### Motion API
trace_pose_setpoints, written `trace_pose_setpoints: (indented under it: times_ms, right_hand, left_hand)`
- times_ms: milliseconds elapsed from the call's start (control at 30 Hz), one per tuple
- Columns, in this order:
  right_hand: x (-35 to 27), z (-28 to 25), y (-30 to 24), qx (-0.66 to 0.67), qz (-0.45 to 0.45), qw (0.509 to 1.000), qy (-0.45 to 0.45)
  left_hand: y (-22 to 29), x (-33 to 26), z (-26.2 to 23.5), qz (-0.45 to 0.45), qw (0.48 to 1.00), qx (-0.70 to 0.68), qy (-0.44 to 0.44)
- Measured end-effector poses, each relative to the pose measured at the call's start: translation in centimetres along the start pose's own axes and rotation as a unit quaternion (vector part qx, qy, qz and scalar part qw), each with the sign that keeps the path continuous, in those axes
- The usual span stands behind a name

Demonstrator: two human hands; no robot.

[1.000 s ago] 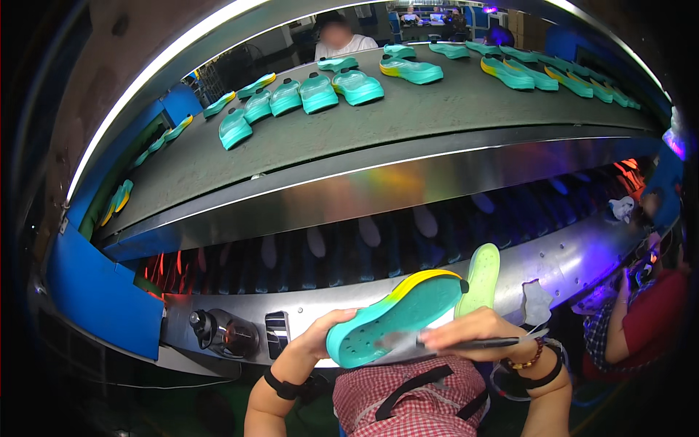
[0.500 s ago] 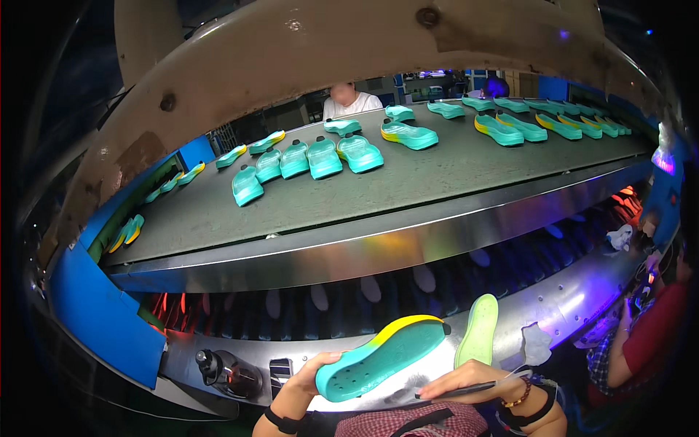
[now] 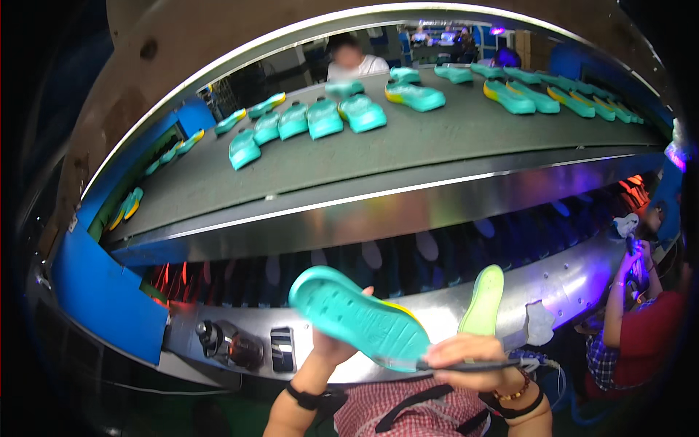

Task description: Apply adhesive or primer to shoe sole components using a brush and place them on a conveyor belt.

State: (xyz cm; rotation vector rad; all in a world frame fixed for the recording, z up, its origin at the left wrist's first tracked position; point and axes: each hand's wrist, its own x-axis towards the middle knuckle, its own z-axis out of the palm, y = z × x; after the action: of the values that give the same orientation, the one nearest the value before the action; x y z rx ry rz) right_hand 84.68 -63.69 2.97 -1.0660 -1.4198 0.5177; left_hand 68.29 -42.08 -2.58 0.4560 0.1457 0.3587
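Right now the left hand (image 3: 329, 348) is holding up a teal shoe sole (image 3: 358, 318), with the fingers wrapping around its edge from below. The sole is showing its bumpy bottom side, and a thin yellow strip is peeking out along its far edge. It is hanging in the air low in the picture, above the person's lap in a red checked shirt (image 3: 408, 411) and in front of the shiny metal ledge (image 3: 575, 280).

The right hand (image 3: 470, 355) is pinching a thin dark pen-like tool (image 3: 466, 365). The tool is lying almost flat, and its tip is touching the near end of the sole. A black strap is sitting on the left wrist, and beaded bands are sitting on the right wrist.

Just beside the right hand, a light green sole (image 3: 483, 301) is standing up against the metal ledge. A black knob (image 3: 226, 344) is sticking out of the ledge near the left hand.

Farther back, a long grey belt (image 3: 437, 149) is carrying many teal soles (image 3: 324, 118) in rows. Another person in a red top (image 3: 641, 342) is sitting at the right edge.
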Motion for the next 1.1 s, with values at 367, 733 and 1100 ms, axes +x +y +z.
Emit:
trace_pose_setpoints:
  times_ms: [367,733,1100]
  right_hand:
    - [1.2,2.9,5.3,-0.107,-0.005,0.991,0.081]
    - [1.0,1.9,3.7,-0.059,-0.011,0.996,0.068]
    - [-0.8,1.8,3.0,0.019,0.045,0.996,-0.069]
  left_hand:
    - [-5.9,0.9,0.8,0.004,0.990,0.029,0.140]
    - [-5.7,0.5,2.5,0.098,0.989,0.033,0.105]
    - [-3.4,1.1,2.4,0.172,0.985,0.032,0.002]
